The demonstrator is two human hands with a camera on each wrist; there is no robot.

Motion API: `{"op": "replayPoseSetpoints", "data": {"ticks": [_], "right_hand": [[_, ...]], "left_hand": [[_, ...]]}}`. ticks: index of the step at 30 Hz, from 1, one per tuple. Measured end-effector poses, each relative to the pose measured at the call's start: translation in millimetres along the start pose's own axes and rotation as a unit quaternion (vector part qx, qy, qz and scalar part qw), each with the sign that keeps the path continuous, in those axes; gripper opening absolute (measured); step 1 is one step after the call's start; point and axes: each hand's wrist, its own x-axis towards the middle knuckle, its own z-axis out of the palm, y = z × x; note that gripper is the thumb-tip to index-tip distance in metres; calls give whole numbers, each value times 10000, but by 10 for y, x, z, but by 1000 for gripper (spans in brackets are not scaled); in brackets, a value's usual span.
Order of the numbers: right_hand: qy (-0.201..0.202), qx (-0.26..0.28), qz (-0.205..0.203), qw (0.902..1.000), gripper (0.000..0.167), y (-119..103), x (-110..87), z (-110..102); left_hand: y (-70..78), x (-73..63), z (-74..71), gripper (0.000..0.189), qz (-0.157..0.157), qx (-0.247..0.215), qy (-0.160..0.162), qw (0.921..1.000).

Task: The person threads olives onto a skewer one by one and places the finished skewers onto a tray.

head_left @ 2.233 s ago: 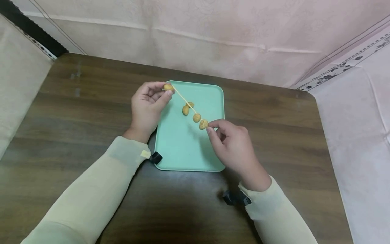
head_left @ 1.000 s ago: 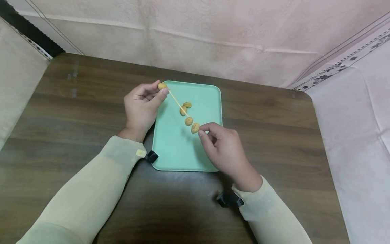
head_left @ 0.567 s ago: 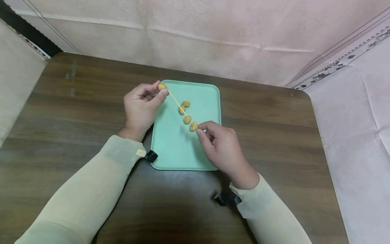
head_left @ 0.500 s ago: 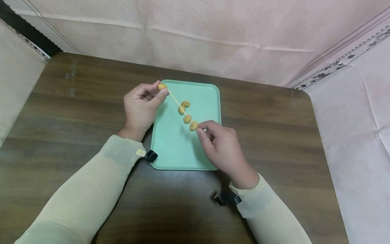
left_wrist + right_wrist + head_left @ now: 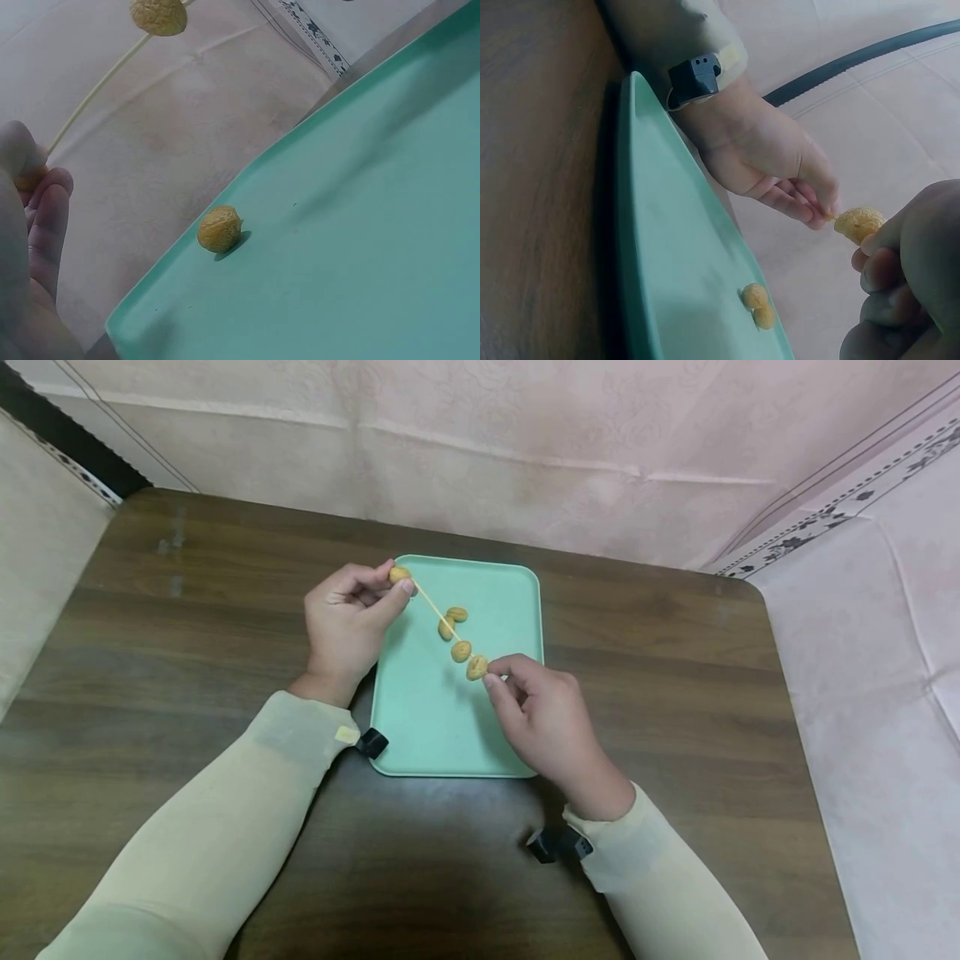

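Observation:
A thin pale skewer (image 5: 431,603) slants above a mint-green tray (image 5: 442,735), held between both hands. At its far end my left hand (image 5: 341,627) pinches a small wrinkled yellow-brown ball (image 5: 400,574) between thumb and fingers. Toward the near end sit two more wrinkled balls (image 5: 461,651), slightly apart. My right hand (image 5: 551,718) pinches with thumb and index finger beside the outermost ball (image 5: 477,667); in the right wrist view the fingertips touch this ball (image 5: 859,223) and hide the skewer's tip. Two loose balls (image 5: 457,614) lie together on the tray below the skewer.
The tray rests on a dark wooden table (image 5: 225,635), toward its back edge. Pale patterned cloth (image 5: 487,443) hangs behind and beside the table. Each sleeve cuff carries a small black camera (image 5: 371,743).
Over about two seconds the right hand and the skewer's near end shift slightly left over the tray, and the whole view drifts a little. In the last half second almost nothing moves.

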Motion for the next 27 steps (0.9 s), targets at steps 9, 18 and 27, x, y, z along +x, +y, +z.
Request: {"op": "replayPoseSetpoints", "data": {"ticks": [9, 18, 27], "right_hand": [[-9, 61, -40, 10000, 12, -4, 3, 40], [214, -56, -87, 9997, 15, 26, 57, 69], [290, -39, 17, 9996, 15, 79, 43, 77]], "left_hand": [[29, -49, 57, 14, -165, -22, -115, 9998], [48, -138, 146, 24, -227, 18, -763, 9968], [81, -130, 143, 17, -150, 152, -1091, 9938]]}}
